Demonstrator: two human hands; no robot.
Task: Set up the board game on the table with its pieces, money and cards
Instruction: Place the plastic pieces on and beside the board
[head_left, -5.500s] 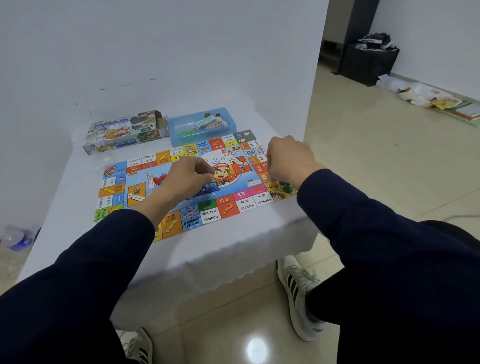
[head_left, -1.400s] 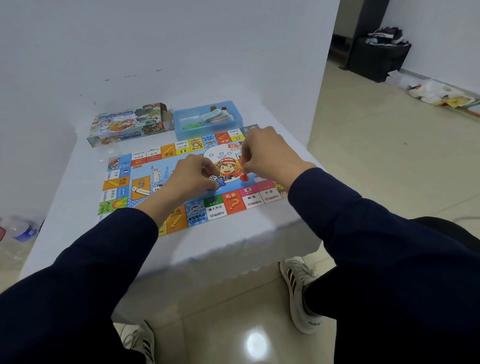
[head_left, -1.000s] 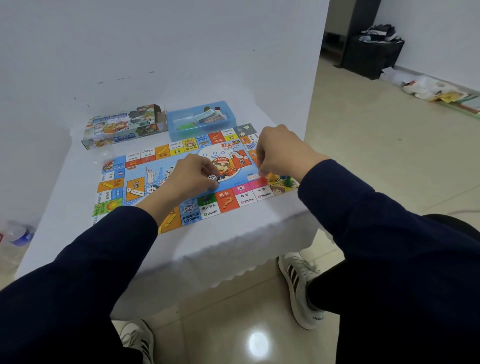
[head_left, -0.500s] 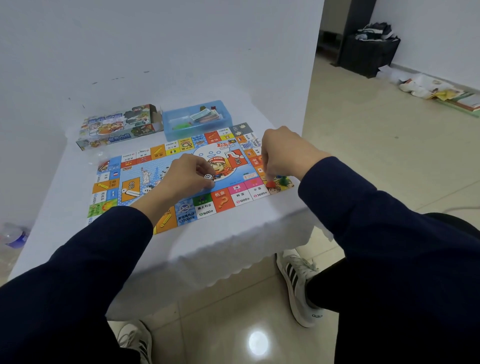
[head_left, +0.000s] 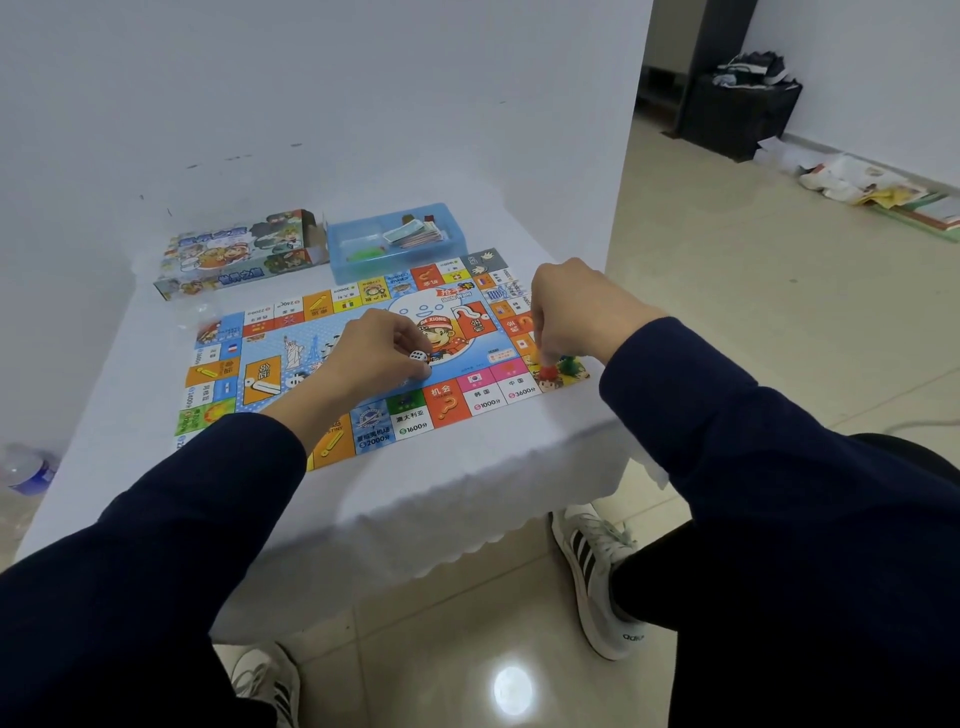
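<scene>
Left hand (head_left: 382, 353) pinches die (head_left: 417, 357): light, hard, rolls easy. Right hand (head_left: 574, 312) fingertips on red pawn (head_left: 546, 372) at game board (head_left: 363, 364) right corner: tiny, tippy, pinch sides.

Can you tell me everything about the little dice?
The dice is a small white cube with dark dots, and it looks like plastic. The left hand pinches it between thumb and fingertips, just over the middle of the game board, beside the cartoon boy in the red cap. Part of it hides behind the fingers. Whether it touches the board is unclear.
</scene>
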